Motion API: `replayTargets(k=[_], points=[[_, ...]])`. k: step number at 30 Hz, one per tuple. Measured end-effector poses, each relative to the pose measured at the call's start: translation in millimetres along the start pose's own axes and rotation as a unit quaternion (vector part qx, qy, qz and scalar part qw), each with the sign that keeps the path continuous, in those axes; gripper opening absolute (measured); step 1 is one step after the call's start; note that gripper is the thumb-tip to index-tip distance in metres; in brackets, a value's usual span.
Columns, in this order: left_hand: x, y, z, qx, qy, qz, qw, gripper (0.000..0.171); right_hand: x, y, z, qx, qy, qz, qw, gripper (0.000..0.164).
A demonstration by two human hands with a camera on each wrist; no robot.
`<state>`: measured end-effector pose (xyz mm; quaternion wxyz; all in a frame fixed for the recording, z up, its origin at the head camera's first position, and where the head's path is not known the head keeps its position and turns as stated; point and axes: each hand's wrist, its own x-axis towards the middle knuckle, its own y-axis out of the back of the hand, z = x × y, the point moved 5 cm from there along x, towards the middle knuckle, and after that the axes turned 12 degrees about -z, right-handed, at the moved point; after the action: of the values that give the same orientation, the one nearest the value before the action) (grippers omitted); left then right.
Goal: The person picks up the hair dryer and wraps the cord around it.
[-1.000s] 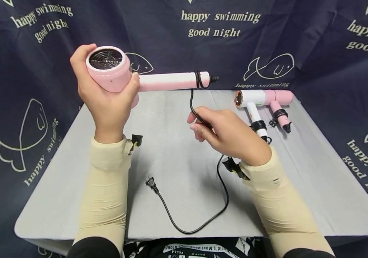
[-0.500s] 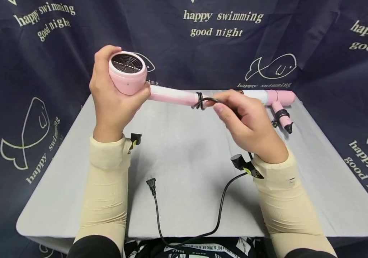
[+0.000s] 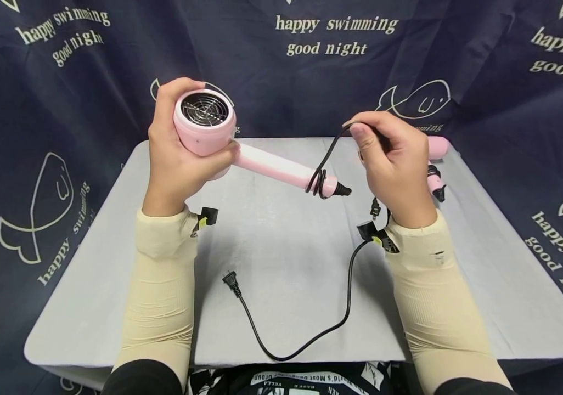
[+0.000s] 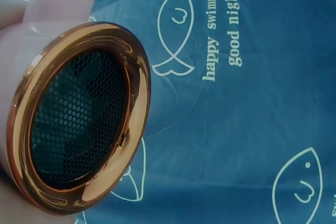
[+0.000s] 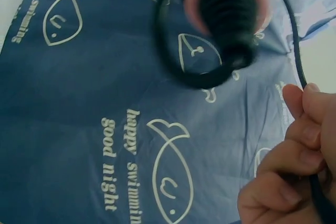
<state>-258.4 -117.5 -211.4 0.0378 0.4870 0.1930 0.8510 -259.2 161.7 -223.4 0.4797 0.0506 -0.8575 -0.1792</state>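
Note:
My left hand (image 3: 175, 151) grips the head of a pink hair dryer (image 3: 276, 166) above the table, its black intake grille facing up. The handle points right and slightly down. In the left wrist view the dryer's copper-coloured outlet ring (image 4: 139, 103) faces the camera. Several turns of the black power cord (image 3: 333, 144) wrap the handle's end, next to the ribbed black cord sleeve (image 3: 343, 190). My right hand (image 3: 395, 164) pinches the cord between thumb and forefinger, up and right of the handle end. From there the cord runs down to a plug (image 3: 231, 280) lying on the table.
Behind my right hand, a second pink hair dryer (image 3: 438, 147) lies at the table's back right, partly hidden. Another plug (image 3: 375, 208) shows beside my right wrist. The grey-white cloth-covered table (image 3: 271, 241) meets a dark blue printed curtain (image 3: 262, 66) at its back edge.
My right hand has moved up and right, circling the handle end with the cord, adding wrap. My left hand has shifted right and slightly down, and the handle now tilts downward.

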Motion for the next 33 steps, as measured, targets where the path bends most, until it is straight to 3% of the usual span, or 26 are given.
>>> replayTargets(k=[5, 9, 14, 18, 20, 26, 33], points=[[2.2, -1.0, 2.4, -0.042, -0.025, -0.008, 0.9988, 0.068, -0.8, 1.0, 18.2, 0.000, -0.040, 0.031, 0.999, 0.015], [4.6, -1.8, 3.1, -0.064, -0.036, 0.001, 0.9973, 0.067, -3.3, -0.2, 37.3, -0.005, -0.092, 0.029, 0.995, 0.024], [5.6, -0.5, 0.7, -0.056, -0.036, 0.038, 0.9971, 0.066, -8.5, -11.6, 61.2, -0.021, -0.142, -0.022, 0.989, 0.022], [0.7, 5.1, -2.9, -0.071, -0.016, 0.083, 0.9939, 0.066, -14.9, -30.2, 74.7, -0.077, -0.143, -0.095, 0.982, 0.017], [-2.9, 9.4, -4.2, -0.075, -0.003, 0.110, 0.9911, 0.066, -17.8, -40.3, 77.5, -0.074, -0.148, -0.126, 0.978, 0.019], [-7.3, 16.4, -5.8, -0.097, 0.019, 0.178, 0.9789, 0.064, -22.5, -60.6, 68.7, -0.010, -0.174, -0.208, 0.962, 0.027], [-7.5, 18.9, -5.5, -0.110, 0.032, 0.248, 0.9621, 0.064, -17.6, -69.4, 28.1, 0.036, -0.200, -0.277, 0.939, 0.033]])
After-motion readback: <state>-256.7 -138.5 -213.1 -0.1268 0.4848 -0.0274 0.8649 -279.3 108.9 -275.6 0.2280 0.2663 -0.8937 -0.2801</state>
